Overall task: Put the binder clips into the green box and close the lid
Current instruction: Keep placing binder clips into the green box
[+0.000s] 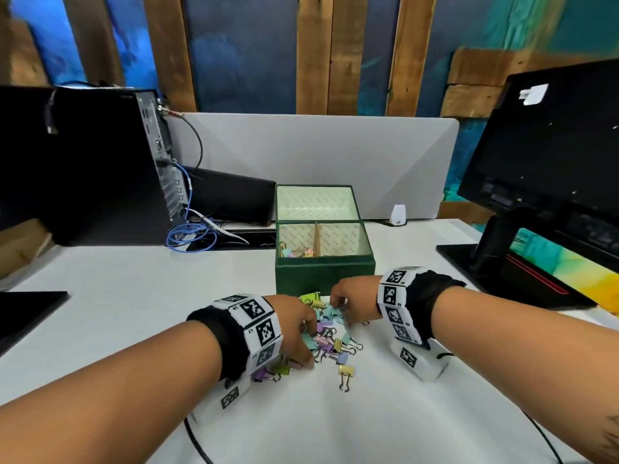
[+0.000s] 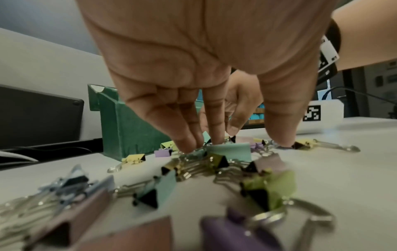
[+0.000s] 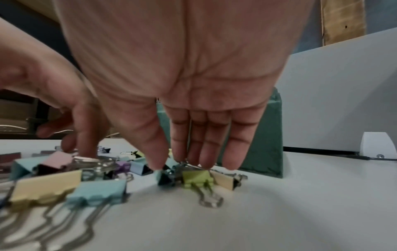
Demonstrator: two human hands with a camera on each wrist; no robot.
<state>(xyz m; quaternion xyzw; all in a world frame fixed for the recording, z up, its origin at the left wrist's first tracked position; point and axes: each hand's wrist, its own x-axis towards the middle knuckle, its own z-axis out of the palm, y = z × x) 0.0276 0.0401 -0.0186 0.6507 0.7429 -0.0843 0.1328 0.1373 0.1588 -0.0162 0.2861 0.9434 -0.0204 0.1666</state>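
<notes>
On the white surface (image 1: 134,296), pastel binder clips (image 1: 330,341) with silver handles lay heaped before your green box (image 1: 324,274), lid (image 1: 316,202) raised; both hands, left (image 1: 294,329) and right (image 1: 351,296), touched them with straight fingers.

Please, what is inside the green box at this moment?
The green box stands open with two compartments. The left compartment holds a few coloured binder clips at its front. The right compartment shows only lining, but the front wall hides part of the floor.
</notes>
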